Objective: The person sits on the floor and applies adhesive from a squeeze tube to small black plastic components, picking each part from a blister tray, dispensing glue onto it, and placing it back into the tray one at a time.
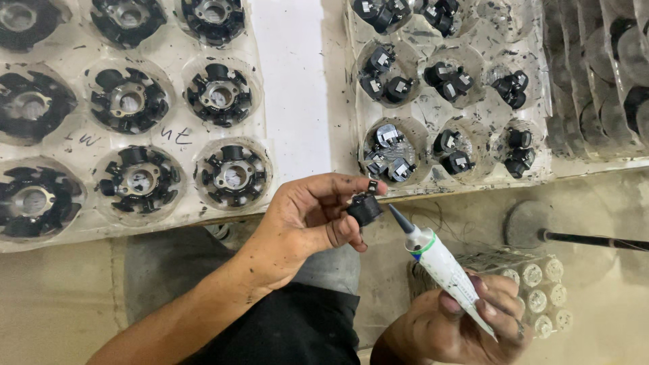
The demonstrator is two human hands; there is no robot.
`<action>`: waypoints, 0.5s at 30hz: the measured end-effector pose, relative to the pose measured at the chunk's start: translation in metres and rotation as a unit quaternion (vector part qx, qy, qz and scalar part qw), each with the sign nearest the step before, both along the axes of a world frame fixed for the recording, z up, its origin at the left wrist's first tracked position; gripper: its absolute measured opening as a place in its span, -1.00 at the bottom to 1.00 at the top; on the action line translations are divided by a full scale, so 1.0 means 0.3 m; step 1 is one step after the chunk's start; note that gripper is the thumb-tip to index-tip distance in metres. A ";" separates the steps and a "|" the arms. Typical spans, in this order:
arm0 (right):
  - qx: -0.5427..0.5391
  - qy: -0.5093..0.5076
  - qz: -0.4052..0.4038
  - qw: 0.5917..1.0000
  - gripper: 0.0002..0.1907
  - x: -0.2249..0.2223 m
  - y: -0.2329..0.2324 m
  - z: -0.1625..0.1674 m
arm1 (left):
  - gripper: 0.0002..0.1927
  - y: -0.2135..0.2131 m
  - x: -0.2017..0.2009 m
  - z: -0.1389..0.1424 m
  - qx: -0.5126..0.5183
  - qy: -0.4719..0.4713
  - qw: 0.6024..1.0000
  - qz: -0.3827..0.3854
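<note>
Pinching small black plastic part (365,208) in left hand (307,220) fingertips, just below tray edge; clenching white squeeze tube (443,267) in right hand (473,318), grey conical nozzle nearly touching part. Best kept steady, squeezed gently, nozzle aimed at the seat. Glossy black wound rings fill clear, smudged blister tray (169,135).

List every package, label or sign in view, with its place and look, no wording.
Left blister tray: clear plastic, round pockets of black ring-shaped parts, handwritten marks.
Right blister tray: clear plastic, small black parts.
Tube: in right hand, white, grey nozzle, green band.
Left hand: holds small black part.
</note>
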State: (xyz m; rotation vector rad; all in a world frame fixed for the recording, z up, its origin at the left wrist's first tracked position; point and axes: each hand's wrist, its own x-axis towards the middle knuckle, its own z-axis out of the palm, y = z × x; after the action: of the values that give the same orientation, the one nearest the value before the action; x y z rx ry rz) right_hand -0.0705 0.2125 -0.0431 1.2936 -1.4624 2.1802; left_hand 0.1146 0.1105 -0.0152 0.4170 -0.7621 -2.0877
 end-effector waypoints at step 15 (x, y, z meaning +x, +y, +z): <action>0.068 0.101 -0.002 0.993 -0.65 -0.044 0.036 -0.007 | -0.53 0.006 -0.007 -0.022 0.011 -0.006 1.000 -0.013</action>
State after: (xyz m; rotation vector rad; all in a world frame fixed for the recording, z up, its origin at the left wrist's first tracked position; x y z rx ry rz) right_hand -0.0837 0.2234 -0.0452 1.5035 -1.5528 1.9100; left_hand 0.1126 0.1123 -0.0218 0.4344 -0.7553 -2.1208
